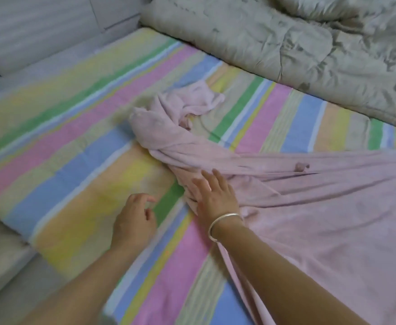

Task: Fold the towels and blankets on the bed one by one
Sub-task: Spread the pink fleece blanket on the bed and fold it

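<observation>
Flat on the pink blanket (321,207) rests the right hand (212,195), fingers straight and spread, pressing the cloth where it narrows; a silver bracelet (222,222) circles its wrist. Just left of the blanket, the left hand (133,219) hovers over the striped bed sheet (75,148), fingers loosely curled and holding nothing. The blanket lies on the bed, spread wide at its near right part. From the right hand it gathers into a twisted rope whose long axis runs up and to the left, ending in a crumpled bunch. Beyond the blanket, a rumpled grey quilt (286,43) is heaped.
</observation>
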The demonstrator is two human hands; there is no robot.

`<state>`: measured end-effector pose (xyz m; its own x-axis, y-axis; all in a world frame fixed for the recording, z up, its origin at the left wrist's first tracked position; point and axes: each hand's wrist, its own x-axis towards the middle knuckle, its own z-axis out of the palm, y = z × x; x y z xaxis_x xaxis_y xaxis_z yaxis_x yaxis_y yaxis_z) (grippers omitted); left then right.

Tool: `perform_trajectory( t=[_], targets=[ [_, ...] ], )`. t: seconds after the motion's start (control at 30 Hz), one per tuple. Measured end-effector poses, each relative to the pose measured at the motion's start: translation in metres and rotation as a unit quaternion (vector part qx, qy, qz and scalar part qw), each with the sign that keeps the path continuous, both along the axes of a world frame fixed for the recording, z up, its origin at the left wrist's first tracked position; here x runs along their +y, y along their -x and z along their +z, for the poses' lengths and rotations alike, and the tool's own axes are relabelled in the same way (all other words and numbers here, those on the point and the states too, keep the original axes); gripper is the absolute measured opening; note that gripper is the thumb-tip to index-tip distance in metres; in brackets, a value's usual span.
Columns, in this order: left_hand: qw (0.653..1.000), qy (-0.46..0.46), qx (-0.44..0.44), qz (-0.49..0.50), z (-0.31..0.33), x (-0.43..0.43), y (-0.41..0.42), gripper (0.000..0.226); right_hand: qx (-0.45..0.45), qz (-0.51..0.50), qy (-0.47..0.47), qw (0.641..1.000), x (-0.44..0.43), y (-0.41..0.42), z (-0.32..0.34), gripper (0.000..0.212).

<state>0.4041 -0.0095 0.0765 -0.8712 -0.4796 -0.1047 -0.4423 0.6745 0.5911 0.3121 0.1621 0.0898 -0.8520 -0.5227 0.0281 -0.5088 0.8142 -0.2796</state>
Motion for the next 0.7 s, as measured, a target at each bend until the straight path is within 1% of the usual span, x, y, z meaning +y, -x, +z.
perform_trajectory(
  t=[0.03, 0.07, 0.1, 0.2, 0.23, 0.27, 0.37, 0.4, 0.43, 0.47, 0.5, 0.53, 0.57, 0.6, 0.63, 0.67, 0.7],
  targets=[
    [1.0, -0.003, 0.002, 0.007, 0.001, -0.014, 0.01, 0.031, 0.014, 0.036, 0.005, 0.999, -0.019, 0.013, 0.006, 0.053],
    [1.0, -0.005, 0.003, 0.012, 0.003, -0.023, 0.02, 0.032, 0.027, 0.061, 0.001, 0.998, -0.036, 0.026, 0.008, 0.06],
    [1.0, -0.009, 0.007, 0.016, 0.006, -0.027, 0.03, 0.033, 0.048, 0.082, -0.009, 0.995, -0.049, 0.038, 0.011, 0.06],
    [1.0, -0.017, 0.015, 0.015, 0.009, -0.043, 0.065, 0.036, 0.091, 0.152, -0.032, 0.984, -0.095, 0.081, 0.007, 0.046],
    [1.0, -0.015, 0.018, 0.012, 0.007, -0.051, 0.08, 0.036, 0.086, 0.164, -0.055, 0.981, -0.107, 0.096, 0.005, 0.038],
    [1.0, -0.013, 0.013, 0.008, 0.005, -0.056, 0.09, 0.037, 0.084, 0.168, -0.079, 0.979, -0.114, 0.107, 0.002, 0.036],
    [1.0, -0.007, 0.009, 0.01, -0.001, -0.068, 0.125, 0.041, 0.063, 0.145, -0.172, 0.972, -0.121, 0.135, 0.001, 0.053],
    [1.0, -0.01, 0.022, 0.009, -0.001, -0.069, 0.133, 0.041, 0.029, 0.146, -0.183, 0.972, -0.118, 0.145, 0.0, 0.055],
    [0.999, -0.013, 0.037, 0.009, -0.002, -0.069, 0.143, 0.041, -0.028, 0.125, -0.165, 0.978, -0.111, 0.16, 0.001, 0.056],
    [0.998, -0.018, 0.051, 0.014, -0.001, -0.068, 0.153, 0.04, -0.102, 0.091, -0.12, 0.983, -0.101, 0.175, 0.006, 0.053],
    [0.998, -0.021, 0.059, 0.022, 0.0, -0.067, 0.162, 0.04, -0.17, 0.038, -0.044, 0.984, -0.089, 0.189, 0.013, 0.046],
    [0.997, -0.023, 0.062, 0.03, -0.001, -0.065, 0.174, 0.039, -0.223, -0.042, 0.054, 0.972, -0.07, 0.206, 0.021, 0.037],
    [0.997, -0.023, 0.062, 0.036, -0.002, -0.064, 0.183, 0.039, -0.256, -0.139, 0.145, 0.946, -0.05, 0.223, 0.027, 0.032],
    [0.997, -0.021, 0.063, 0.038, -0.002, -0.061, 0.195, 0.039, -0.269, -0.233, 0.189, 0.915, -0.025, 0.241, 0.032, 0.031],
    [0.997, -0.021, 0.064, 0.039, -0.003, -0.058, 0.205, 0.039, -0.276, -0.306, 0.169, 0.895, 0.002, 0.255, 0.033, 0.033],
    [0.997, -0.021, 0.066, 0.036, -0.003, -0.055, 0.215, 0.04, -0.292, -0.36, 0.113, 0.879, 0.029, 0.267, 0.031, 0.036],
    [0.997, -0.025, 0.068, 0.031, -0.004, -0.05, 0.226, 0.04, -0.305, -0.388, 0.029, 0.869, 0.056, 0.273, 0.028, 0.038]
  ],
)
